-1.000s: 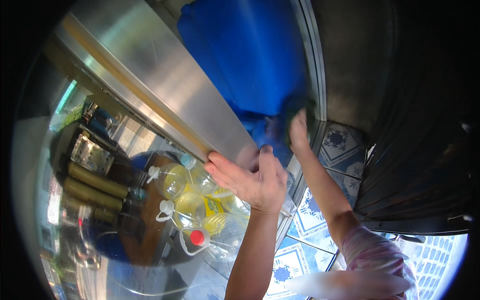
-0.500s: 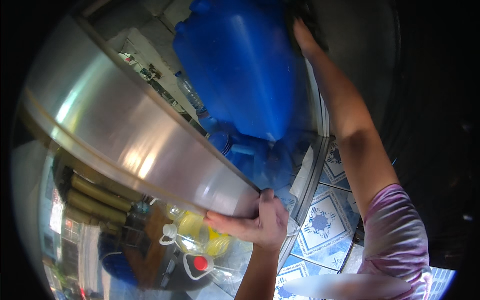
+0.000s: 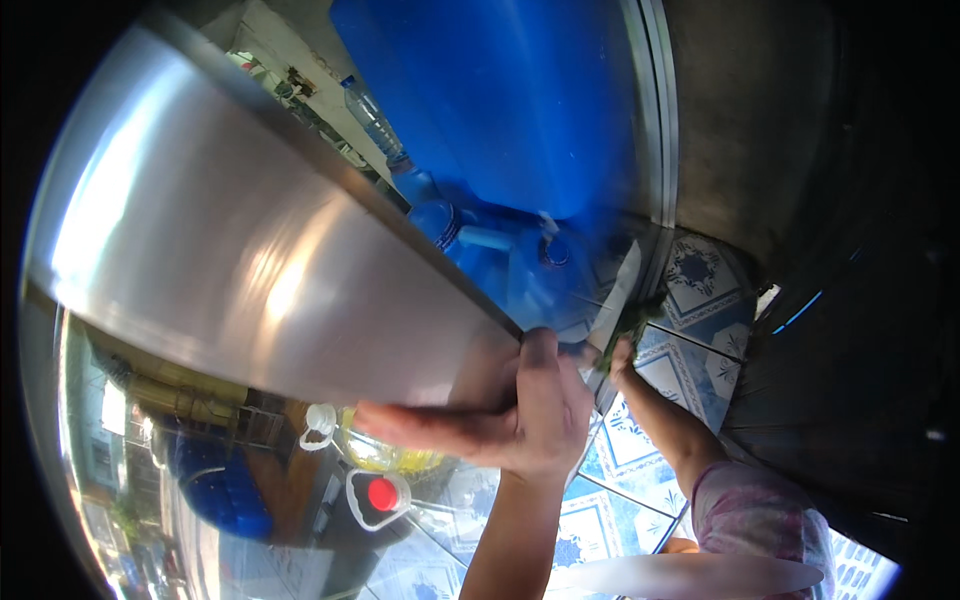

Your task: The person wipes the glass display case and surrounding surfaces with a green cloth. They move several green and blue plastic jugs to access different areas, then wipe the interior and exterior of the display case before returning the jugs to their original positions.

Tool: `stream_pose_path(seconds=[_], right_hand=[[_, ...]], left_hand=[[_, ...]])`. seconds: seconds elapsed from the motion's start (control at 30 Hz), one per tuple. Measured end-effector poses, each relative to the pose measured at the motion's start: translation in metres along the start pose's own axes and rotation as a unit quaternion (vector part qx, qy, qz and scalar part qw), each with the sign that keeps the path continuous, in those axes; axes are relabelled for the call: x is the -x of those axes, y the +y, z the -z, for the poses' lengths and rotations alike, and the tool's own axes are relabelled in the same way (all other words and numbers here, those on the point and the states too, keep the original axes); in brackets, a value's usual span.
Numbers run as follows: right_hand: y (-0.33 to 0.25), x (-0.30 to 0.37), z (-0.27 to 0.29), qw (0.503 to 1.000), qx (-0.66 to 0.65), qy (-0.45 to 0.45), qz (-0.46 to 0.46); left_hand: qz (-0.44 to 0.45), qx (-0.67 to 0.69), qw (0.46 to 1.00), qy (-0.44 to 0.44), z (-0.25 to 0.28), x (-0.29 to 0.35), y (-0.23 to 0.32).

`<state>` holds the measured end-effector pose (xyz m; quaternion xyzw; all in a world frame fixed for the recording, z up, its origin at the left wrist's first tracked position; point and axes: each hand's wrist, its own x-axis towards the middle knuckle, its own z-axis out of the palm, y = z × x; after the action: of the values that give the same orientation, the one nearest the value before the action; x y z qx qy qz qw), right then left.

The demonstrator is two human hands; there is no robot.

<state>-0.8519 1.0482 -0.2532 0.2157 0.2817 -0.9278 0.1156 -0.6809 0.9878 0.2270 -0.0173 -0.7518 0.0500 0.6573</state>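
Note:
A broad, shiny metal panel [image 3: 300, 250], which looks like a steel door, slants across the left half of the view. My left hand [image 3: 540, 420] is closed around its near lower edge, thumb on top and fingers stretched along the underside. Low on the right, my right hand [image 3: 622, 358] is closed on a blurred bunch of dark green leaves [image 3: 634, 325] above the tiled floor. A white, pointed piece [image 3: 618, 285] shows beside the leaves; I cannot tell what it is.
Beyond the panel stands a large blue plastic container [image 3: 500, 110], with smaller blue jugs [image 3: 510, 270] below and a clear bottle [image 3: 372, 120] beside it. Handled plastic bottles, one with a red cap [image 3: 383, 494], stand under the panel. Patterned tiles [image 3: 640, 430] cover the floor; a dark surface [image 3: 830, 350] rises right.
My right hand has come down from beside the top of the blue container to near the floor, with the green bunch in it. My left hand keeps its hold as the view shifts.

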Motion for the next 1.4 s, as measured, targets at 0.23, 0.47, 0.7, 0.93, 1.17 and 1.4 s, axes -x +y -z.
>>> stream_pose_path(seconds=[0.23, 0.47, 0.7, 0.93, 1.17, 1.4], right_hand=[[-0.144, 0.201, -0.240, 0.874, 0.222, -0.184, 0.392], [-0.267, 0.280, -0.437, 0.509, 0.353, -0.145, 0.772], [-0.242, 0.087, -0.284, 0.893, 0.078, -0.146, 0.419], [-0.025, 0.122, -0.076, 0.992, 0.115, 0.049, -0.014], [-0.141, 0.280, -0.189, 0.860, 0.478, -0.138, 0.115], [-0.269, 0.428, -0.414, 0.752, 0.277, -0.432, 0.414]], left_hand=[[0.028, -0.001, 0.999, -0.027, 0.007, 0.000, 0.012], [0.043, 0.009, 0.999, -0.027, 0.007, -0.005, 0.013], [0.036, 0.004, 0.999, -0.019, 0.005, -0.002, 0.014], [0.015, 0.008, 1.000, -0.003, 0.004, -0.001, 0.011], [0.060, 0.027, 0.997, -0.046, 0.012, -0.003, 0.015], [0.173, 0.285, 0.898, -0.286, 0.128, 0.112, 0.027]])
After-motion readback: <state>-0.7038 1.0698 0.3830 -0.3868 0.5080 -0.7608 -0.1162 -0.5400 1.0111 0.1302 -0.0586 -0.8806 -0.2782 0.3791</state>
